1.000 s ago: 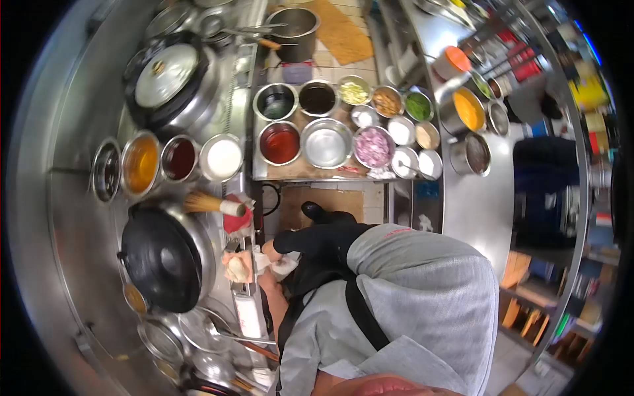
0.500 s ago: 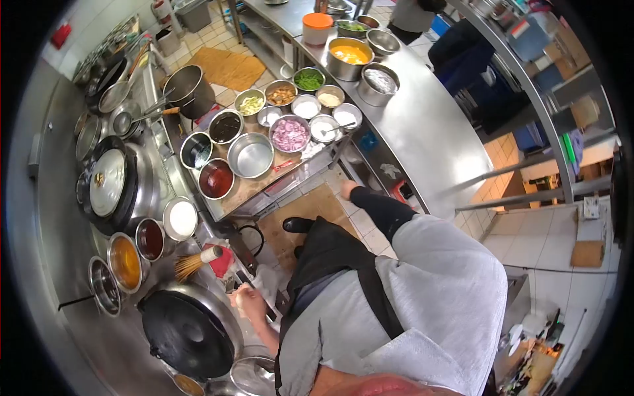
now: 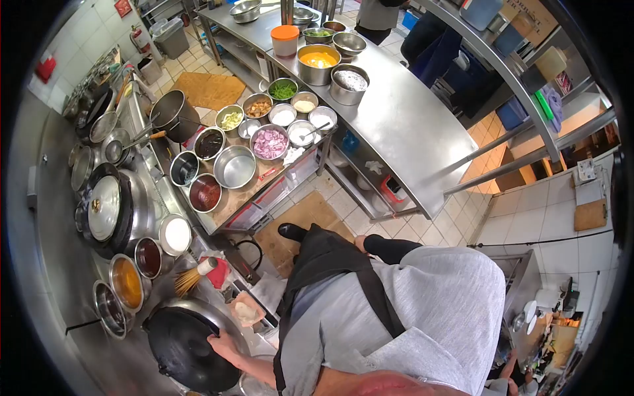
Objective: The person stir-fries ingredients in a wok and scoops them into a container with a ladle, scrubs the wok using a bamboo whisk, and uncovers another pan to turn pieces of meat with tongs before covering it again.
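At the lower left, my left hand [image 3: 223, 344] is closed on the near rim of a black wok [image 3: 188, 356], by its small loop handle. The wok sits over a round metal burner ring [image 3: 231, 323]. On the counter just above the hand lies a folded pale cloth [image 3: 247, 310]. A bamboo brush [image 3: 190, 282] rests beside a red cloth [image 3: 216, 272] nearby. My right hand [image 3: 360, 243] hangs low beside the black apron [image 3: 323, 257], below a black sleeve. Its fingers are too small and partly hidden to make out.
Bowls of sauce, including an orange one [image 3: 127, 284], stand left of the burner beside a lidded wok [image 3: 105, 208]. Several ingredient bowls crowd a prep table [image 3: 238, 208] ahead. A long steel table [image 3: 416, 138] is at right; another person [image 3: 376, 16] stands behind it.
My left hand has let go of the pale cloth, which now lies on the counter, and taken hold of the wok's rim. My right hand has come down nearer the apron. The view has shifted.
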The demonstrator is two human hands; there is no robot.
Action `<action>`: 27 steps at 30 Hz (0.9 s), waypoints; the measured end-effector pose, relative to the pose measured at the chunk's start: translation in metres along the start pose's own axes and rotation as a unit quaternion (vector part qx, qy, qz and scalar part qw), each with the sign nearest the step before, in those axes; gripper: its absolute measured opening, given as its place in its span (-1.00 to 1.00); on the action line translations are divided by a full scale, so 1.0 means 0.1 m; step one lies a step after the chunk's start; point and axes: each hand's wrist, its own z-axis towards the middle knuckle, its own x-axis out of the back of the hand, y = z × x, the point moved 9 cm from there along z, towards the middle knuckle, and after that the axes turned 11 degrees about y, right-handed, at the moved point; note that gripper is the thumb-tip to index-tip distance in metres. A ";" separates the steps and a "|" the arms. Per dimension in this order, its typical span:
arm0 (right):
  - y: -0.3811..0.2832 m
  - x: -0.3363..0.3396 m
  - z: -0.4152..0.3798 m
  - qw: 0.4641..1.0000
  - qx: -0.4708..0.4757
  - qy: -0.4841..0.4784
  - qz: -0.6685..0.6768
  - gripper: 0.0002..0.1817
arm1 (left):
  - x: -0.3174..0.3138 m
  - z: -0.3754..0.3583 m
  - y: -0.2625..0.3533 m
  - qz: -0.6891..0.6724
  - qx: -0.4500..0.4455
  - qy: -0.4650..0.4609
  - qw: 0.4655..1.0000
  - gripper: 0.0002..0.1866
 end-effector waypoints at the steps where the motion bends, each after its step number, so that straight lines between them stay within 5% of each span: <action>1: 0.03 -0.09 0.16 0.999 0.036 -0.004 -0.032 -0.76 | 0.00 -0.01 0.03 0.001 0.006 -0.004 1.000 -0.45; 9: -0.53 0.71 0.81 0.990 0.030 0.124 0.054 -0.70 | 0.05 -0.12 0.35 -0.066 0.020 -0.007 0.998 -0.39; 13: -0.77 0.89 0.93 0.975 0.148 0.110 -0.126 -0.62 | 0.05 -0.08 0.24 -0.116 -0.067 0.063 0.989 -0.39; 14: -0.94 0.92 0.86 0.970 0.196 0.112 -0.091 -0.60 | 0.19 -0.12 0.38 -0.117 -0.007 0.006 0.993 -0.43; 16: -1.02 0.67 1.06 0.893 0.328 0.055 -0.303 -0.82 | 0.57 -0.24 0.61 -0.073 0.064 -0.057 0.994 -0.44; 18: -1.02 0.53 1.16 0.816 0.412 0.006 -0.405 -0.91 | 0.63 -0.30 0.38 -0.137 0.077 0.013 0.987 -0.36; 24: -1.31 0.47 1.61 0.859 0.361 -0.090 -0.352 -0.74 | 1.32 -0.57 0.49 -0.101 0.096 0.221 0.965 -0.42; 27: -1.67 0.57 1.87 0.875 0.356 -0.097 -0.313 -0.65 | 1.27 -0.55 0.49 -0.151 0.170 0.177 0.958 -0.45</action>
